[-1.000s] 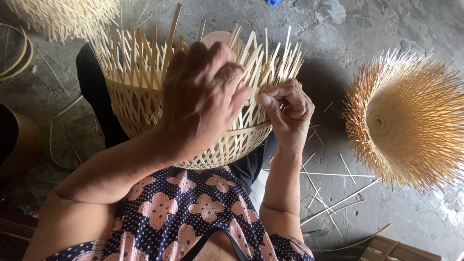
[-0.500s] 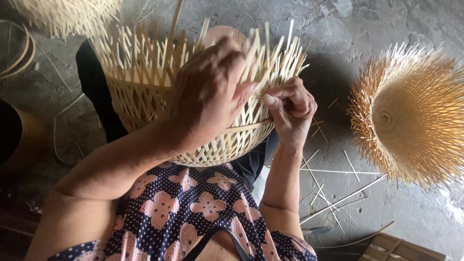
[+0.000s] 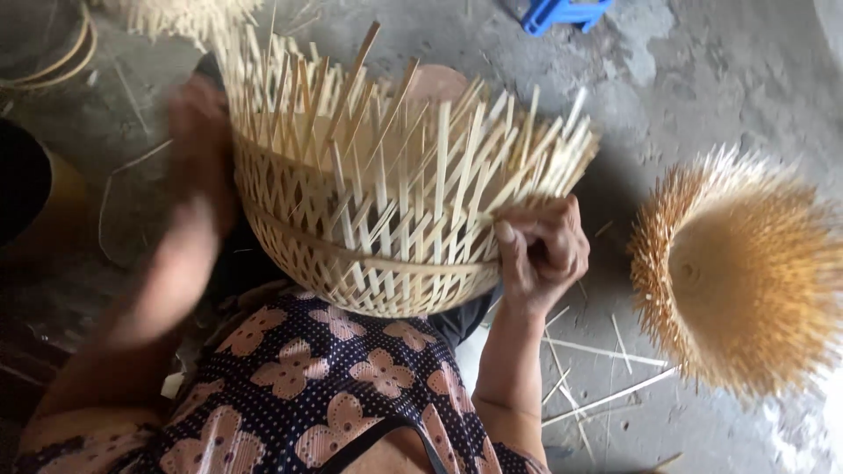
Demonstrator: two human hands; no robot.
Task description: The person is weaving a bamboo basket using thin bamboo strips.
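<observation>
A half-woven pale bamboo basket (image 3: 369,237), round, with loose strip ends bristling up from its open rim, rests on the person's lap against a dark blue dress with pink flower print (image 3: 299,386). The right hand (image 3: 540,250) is curled nearly closed at the basket's right edge, its thumb and fingers pinching the upright bamboo strips there. The left hand (image 3: 200,145) sits at the basket's left rim, blurred, so how far it is open and whether it grips anything cannot be told. On the grey concrete floor (image 3: 702,79) to the right, well apart from the basket, lies a second, golden-brown bamboo basket frame (image 3: 742,272) with spiky splayed ends. Thin loose bamboo slivers (image 3: 606,377) lie scattered between it and the person. A blue plastic object (image 3: 562,13) shows at the top edge.
</observation>
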